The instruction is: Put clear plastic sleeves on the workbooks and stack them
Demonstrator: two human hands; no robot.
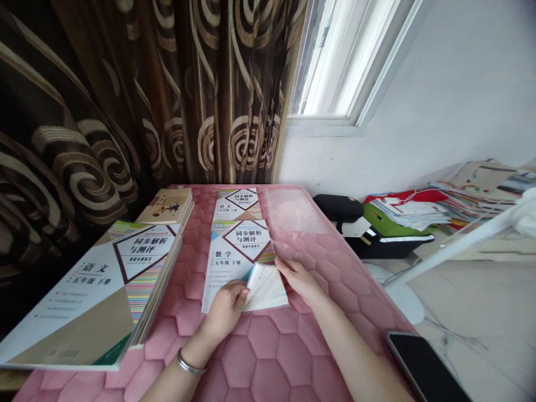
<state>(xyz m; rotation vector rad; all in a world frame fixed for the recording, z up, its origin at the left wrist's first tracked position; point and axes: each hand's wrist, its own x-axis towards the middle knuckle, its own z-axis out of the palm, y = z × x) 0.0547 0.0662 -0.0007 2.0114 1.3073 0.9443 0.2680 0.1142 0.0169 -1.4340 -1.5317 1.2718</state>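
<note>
A workbook (228,245) with a white cover, brown diamond frame and striped band lies on the pink table cover. Its lower right corner is turned back, showing a pale inner side (266,287). My left hand (229,301) is closed on that turned-back corner, thumb on top, a silver bangle on the wrist. At the workbook's right edge, my right hand (299,277) rests with fingers stretched out, touching the edge near the fold. Just behind lies a second, similar workbook (238,205), partly covered by the first. A clear plastic sheet (291,209) lies to its right.
A tall stack of workbooks (96,290) stands at left, with smaller brown-covered books (165,206) behind it. A dark phone (422,365) lies at the right front edge. Beyond the table are a black case (339,206), piled papers (406,212) and a white stand (460,240).
</note>
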